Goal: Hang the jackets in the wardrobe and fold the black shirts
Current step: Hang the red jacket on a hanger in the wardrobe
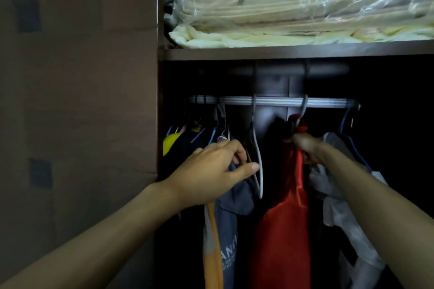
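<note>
A shiny red jacket [284, 213] hangs on a grey hanger [303, 110] hooked over the metal rail [277, 101] of the dark wardrobe. My right hand [305, 149] grips the top of this red jacket just under the hook. My left hand [211, 171] holds the shoulder of a grey and orange garment [225, 225] to the left, thumb stretched toward an empty white hanger [258, 159] that hangs between the two garments.
More clothes on coloured hangers [183, 141] crowd the rail's left end. A pale grey garment [340, 206] hangs right of the red jacket. Above, a shelf [281, 53] carries plastic-wrapped cream bedding [293, 7]. The brown wardrobe door [77, 101] stands at left.
</note>
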A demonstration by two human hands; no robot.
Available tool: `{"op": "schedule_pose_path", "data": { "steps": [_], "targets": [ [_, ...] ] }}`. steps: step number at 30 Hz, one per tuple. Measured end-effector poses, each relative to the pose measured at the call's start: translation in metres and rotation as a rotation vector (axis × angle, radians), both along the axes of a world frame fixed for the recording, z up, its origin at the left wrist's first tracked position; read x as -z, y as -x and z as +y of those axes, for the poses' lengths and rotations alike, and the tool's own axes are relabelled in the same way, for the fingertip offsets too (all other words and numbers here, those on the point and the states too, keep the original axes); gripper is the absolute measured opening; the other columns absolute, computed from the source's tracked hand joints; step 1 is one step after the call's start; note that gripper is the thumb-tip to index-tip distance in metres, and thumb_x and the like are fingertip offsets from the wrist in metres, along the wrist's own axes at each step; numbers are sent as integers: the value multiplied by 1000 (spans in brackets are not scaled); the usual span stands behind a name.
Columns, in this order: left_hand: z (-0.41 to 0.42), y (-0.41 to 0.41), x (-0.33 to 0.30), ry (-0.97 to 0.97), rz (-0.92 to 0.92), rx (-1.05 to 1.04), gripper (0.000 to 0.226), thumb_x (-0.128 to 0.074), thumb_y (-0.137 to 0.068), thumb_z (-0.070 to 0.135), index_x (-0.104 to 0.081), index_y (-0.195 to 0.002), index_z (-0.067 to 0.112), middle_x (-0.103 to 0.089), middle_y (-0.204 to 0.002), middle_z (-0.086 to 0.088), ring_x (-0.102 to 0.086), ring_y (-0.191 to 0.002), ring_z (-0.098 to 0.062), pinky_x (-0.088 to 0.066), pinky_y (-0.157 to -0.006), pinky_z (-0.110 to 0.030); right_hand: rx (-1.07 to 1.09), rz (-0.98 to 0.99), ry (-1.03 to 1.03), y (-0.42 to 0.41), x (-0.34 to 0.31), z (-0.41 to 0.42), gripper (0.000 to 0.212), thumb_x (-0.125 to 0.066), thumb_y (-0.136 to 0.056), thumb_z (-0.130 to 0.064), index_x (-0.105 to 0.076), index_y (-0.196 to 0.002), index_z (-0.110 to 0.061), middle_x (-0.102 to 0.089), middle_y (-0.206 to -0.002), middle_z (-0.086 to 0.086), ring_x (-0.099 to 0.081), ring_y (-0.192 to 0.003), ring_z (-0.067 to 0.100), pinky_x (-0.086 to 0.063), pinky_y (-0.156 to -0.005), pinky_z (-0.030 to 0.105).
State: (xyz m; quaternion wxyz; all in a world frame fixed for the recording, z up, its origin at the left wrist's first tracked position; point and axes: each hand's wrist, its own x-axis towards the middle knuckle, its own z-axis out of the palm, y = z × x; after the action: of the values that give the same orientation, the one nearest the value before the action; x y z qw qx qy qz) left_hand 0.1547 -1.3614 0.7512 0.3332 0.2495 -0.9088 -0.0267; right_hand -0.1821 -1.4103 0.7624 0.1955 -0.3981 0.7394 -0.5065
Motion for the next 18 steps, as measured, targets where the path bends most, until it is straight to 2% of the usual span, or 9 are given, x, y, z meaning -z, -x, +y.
{"op": "schedule_pose_path", "data": {
  "steps": [2, 3, 4, 6, 7, 8, 11, 14, 18],
  "targets": [
    [1, -7, 0, -35, 10, -10, 31, -51, -93, 65, -58, -102, 36, -59, -98, 19, -56, -93, 2, -49, -94, -39, 2, 8, -4, -10, -1, 4, 29, -62, -96, -28, -55, -72, -14, -56, -50, 5, -49, -38, 19, -43, -53, 25],
    [2, -11, 0, -42, 16, -9, 31, -52, -93, 64, -59, -102, 35, -59, -97, 19, -57, -91, 2, -50, -92, -39, 17, 80, -12, -17, -3, 10, 34, -63, -96, -34, -56, -72, -12, -58, -49, 5, -52, -37, 18, -42, -46, 21],
    [5, -15, 0, -43, 26, -3, 31, -53, -93, 63, -59, -102, 34, -60, -96, 18, -58, -89, 2, -51, -90, -37, 62, 228, -57, -27, -5, 20, 38, -64, -96, -42, -60, -80, -7, -67, -61, 10, -62, -47, 19, -45, -48, 22],
    [12, -25, 1, -56, 41, 16, 29, -54, -94, 59, -60, -102, 32, -62, -96, 16, -59, -86, 1, -53, -85, -33, 218, 666, -203, -48, -2, 41, 68, -62, -92, -60, -57, -119, 2, -68, -116, 21, -70, -101, 31, -54, -81, 34],
    [17, -31, 2, -68, 42, 30, 28, -54, -95, 57, -61, -102, 31, -62, -96, 15, -60, -85, -1, -52, -82, -29, 306, 834, -230, -64, 1, 55, 81, -60, -90, -65, -47, -132, 4, -59, -132, 22, -63, -117, 37, -50, -94, 40],
    [23, -36, 4, -79, 44, 41, 27, -54, -96, 54, -61, -102, 29, -63, -96, 13, -60, -84, -2, -51, -78, -24, 360, 942, -212, -81, 5, 68, 85, -58, -90, -66, -41, -136, 4, -53, -137, 22, -60, -122, 40, -48, -97, 44],
    [46, -60, 10, -73, 75, 50, 25, -56, -96, 51, -63, -101, 28, -63, -92, 12, -60, -81, -4, -43, -68, -13, 313, 1132, -94, -139, 9, 108, 75, -52, -93, -67, -47, -130, -2, -55, -133, 20, -63, -114, 43, -51, -88, 46],
    [75, -100, 19, -82, 64, 39, 23, -57, -94, 53, -62, -100, 32, -63, -91, 13, -59, -82, -4, -44, -69, -15, 132, 1147, 50, -199, 10, 156, 50, -50, -93, -67, -64, -104, -19, -69, -117, 14, -67, -105, 41, -51, -80, 43],
    [116, -182, 33, -103, 56, -90, 24, -58, -93, 55, -61, -100, 32, -61, -93, 13, -59, -85, -4, -47, -75, -18, -153, 1207, 245, -301, 20, 213, 37, -49, -91, -64, -57, -85, -28, -70, -92, -1, -69, -92, 35, -45, -68, 36]
  ]
}}
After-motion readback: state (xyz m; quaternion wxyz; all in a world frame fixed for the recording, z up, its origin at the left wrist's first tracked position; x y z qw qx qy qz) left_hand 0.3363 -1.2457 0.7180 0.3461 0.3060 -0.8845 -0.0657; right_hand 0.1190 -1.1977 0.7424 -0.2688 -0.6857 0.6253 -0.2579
